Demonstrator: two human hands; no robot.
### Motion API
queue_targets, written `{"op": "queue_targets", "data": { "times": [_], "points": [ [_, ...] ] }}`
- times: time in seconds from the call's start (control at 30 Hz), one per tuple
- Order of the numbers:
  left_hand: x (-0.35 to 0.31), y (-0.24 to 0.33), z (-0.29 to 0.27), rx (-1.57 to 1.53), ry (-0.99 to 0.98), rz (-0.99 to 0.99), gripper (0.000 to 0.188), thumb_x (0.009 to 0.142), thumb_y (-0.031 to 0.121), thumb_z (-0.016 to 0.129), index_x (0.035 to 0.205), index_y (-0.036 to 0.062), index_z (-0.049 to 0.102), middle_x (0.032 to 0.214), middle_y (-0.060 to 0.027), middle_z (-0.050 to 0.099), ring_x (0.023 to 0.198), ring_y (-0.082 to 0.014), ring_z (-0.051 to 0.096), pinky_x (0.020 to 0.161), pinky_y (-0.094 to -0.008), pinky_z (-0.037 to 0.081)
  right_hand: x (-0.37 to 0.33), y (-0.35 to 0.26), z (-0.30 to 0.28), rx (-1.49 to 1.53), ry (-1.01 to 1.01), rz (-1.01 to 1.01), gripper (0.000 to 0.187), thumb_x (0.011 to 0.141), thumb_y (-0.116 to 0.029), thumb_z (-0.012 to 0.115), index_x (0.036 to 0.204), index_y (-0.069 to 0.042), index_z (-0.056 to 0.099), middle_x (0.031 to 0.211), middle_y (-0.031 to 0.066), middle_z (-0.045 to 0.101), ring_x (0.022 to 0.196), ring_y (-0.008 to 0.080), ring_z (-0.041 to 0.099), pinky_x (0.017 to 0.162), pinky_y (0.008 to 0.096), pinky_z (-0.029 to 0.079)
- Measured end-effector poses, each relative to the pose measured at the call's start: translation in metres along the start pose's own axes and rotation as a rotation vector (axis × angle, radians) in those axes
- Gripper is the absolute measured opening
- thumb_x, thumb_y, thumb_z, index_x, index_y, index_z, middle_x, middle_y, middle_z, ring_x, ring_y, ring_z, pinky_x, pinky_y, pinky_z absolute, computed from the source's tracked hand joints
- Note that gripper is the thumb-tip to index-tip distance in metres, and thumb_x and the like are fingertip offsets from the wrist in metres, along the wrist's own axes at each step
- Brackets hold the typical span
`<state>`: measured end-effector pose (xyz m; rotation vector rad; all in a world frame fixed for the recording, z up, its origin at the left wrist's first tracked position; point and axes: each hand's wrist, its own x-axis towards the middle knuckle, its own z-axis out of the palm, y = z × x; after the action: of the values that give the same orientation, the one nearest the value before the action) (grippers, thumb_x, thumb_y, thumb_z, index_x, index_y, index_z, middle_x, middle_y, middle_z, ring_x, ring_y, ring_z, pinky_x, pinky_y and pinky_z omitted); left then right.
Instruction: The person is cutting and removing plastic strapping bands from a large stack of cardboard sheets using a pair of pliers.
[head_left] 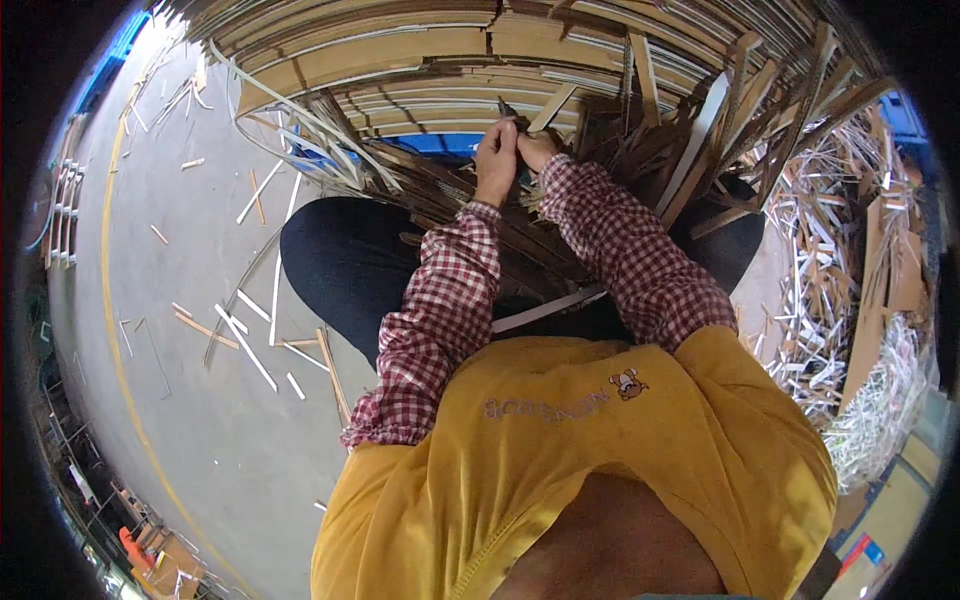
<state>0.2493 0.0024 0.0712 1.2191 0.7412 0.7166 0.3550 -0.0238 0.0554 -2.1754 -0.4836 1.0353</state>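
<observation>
My left hand (497, 158) and my right hand (538, 150) meet close together in front of a stack of cardboard sheets (420, 45). Both are closed. A small dark pointed tip (504, 106) sticks out beyond the left fingers; its kind is too small to tell, and so is which hand grips it. The fingers of the right hand are partly hidden. Between and beneath my forearms, brown cardboard strips (540, 248) lie across my lap. More strips (700, 140) stand at a slant beside the right hand.
Pale, thin strips (300, 150) hang bent off the stack's left side. Loose offcuts (245, 345) litter the grey floor (190, 300), which carries a yellow line (112, 310). A large heap of cardboard and paper scraps (815, 280) lies to the right. Blue material (430, 144) shows under the stack.
</observation>
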Motion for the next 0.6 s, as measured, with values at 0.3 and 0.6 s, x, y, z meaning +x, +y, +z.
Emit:
{"op": "queue_targets", "data": {
  "times": [0.3,0.6],
  "points": [
    [0.003,0.011,0.009,0.374,0.149,0.316,0.034,0.087,0.028,0.043,0.091,-0.0035,0.055,0.076,-0.0217,0.054,0.069,-0.0346,0.051,0.064,-0.0396,0.040,-0.084,0.070,-0.027,-0.440,0.216,-0.371,0.044,0.076,-0.034,0.057,0.101,0.001,0.050,0.082,0.0173,0.050,0.078,0.0278,0.048,0.069,0.0398,0.039],
    [-0.004,-0.099,-0.015,-0.272,-0.292,-0.483,0.013,0.084,0.009,0.048,0.081,-0.0019,0.056,0.073,-0.0083,0.057,0.054,-0.0186,0.051,0.051,-0.0316,0.044,-0.162,0.053,-0.105,-0.445,-0.445,-0.041,0.041,0.075,-0.041,0.057,0.065,-0.001,0.060,0.055,0.0096,0.048,0.050,0.0201,0.044,0.052,0.0378,0.036]
  ]
}}
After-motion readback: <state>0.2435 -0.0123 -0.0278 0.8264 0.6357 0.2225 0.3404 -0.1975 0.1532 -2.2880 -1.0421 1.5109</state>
